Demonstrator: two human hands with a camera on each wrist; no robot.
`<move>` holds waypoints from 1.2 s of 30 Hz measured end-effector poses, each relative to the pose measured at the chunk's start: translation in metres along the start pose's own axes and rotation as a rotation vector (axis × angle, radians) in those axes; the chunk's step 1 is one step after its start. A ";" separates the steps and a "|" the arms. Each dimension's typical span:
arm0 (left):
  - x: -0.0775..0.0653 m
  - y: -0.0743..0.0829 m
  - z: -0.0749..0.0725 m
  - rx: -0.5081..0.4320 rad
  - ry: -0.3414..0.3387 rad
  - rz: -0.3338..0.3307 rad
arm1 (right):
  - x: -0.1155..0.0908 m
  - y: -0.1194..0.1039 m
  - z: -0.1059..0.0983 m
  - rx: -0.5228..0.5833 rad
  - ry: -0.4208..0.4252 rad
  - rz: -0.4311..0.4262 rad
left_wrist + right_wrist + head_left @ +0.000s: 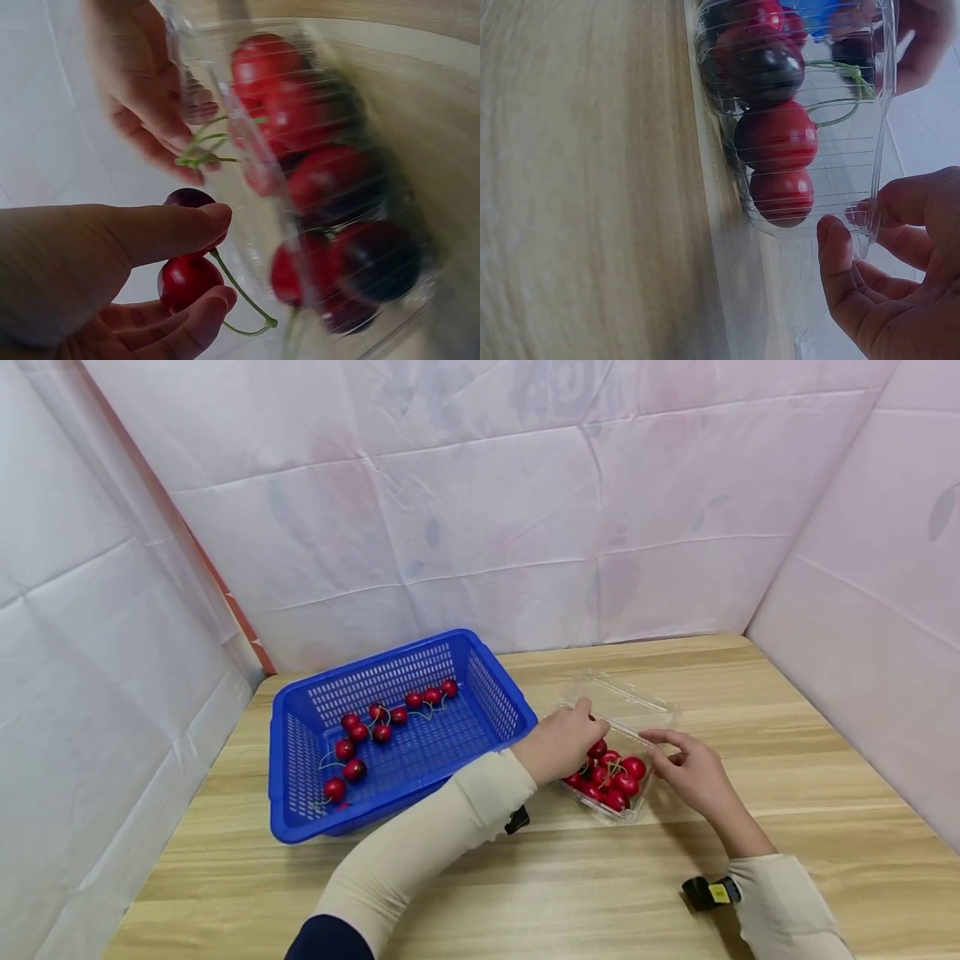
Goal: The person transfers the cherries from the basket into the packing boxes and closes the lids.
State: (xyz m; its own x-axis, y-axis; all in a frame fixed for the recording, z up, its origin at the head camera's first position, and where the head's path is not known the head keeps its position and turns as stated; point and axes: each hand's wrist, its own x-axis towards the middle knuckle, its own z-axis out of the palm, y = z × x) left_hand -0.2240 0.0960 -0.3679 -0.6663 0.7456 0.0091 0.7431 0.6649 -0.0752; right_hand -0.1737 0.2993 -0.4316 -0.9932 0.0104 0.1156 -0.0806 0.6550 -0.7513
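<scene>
My left hand is over the clear plastic box, coming from its left side. In the left wrist view it pinches a pair of red cherries, joined by green stems, between thumb and fingers. Several red cherries with green stems fill the bottom of the box. The hinged lid lies back, away from me. My right hand grips the box rim at its right far corner, thumb and fingers on either side of the edge, as the right wrist view shows.
A blue plastic basket stands left of the box, with several loose cherries on its floor. My left forearm passes in front of its near right corner. White sheeting walls in the back and sides of the wooden table.
</scene>
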 end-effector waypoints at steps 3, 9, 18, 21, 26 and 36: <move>0.004 -0.001 0.007 -0.035 -0.023 -0.032 | -0.001 0.000 0.000 0.002 0.001 0.001; 0.007 -0.002 0.017 -0.048 -0.017 -0.042 | 0.000 0.000 0.000 0.001 0.007 -0.004; 0.006 0.000 0.020 -0.012 0.023 -0.003 | 0.000 0.000 0.000 -0.001 0.007 -0.003; 0.004 0.001 0.019 0.024 0.047 0.020 | 0.000 0.000 0.000 0.008 0.007 -0.005; 0.002 0.003 0.020 0.048 0.043 0.049 | 0.000 0.000 0.000 0.010 0.005 -0.011; 0.000 0.007 0.024 0.061 -0.006 0.054 | -0.001 0.001 0.000 0.014 0.005 -0.020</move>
State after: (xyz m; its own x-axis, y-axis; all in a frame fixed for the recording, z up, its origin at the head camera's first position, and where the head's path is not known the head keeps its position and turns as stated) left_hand -0.2202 0.0994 -0.3929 -0.6257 0.7801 -0.0027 0.7731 0.6196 -0.1356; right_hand -0.1731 0.2995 -0.4323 -0.9910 0.0009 0.1340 -0.1019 0.6445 -0.7578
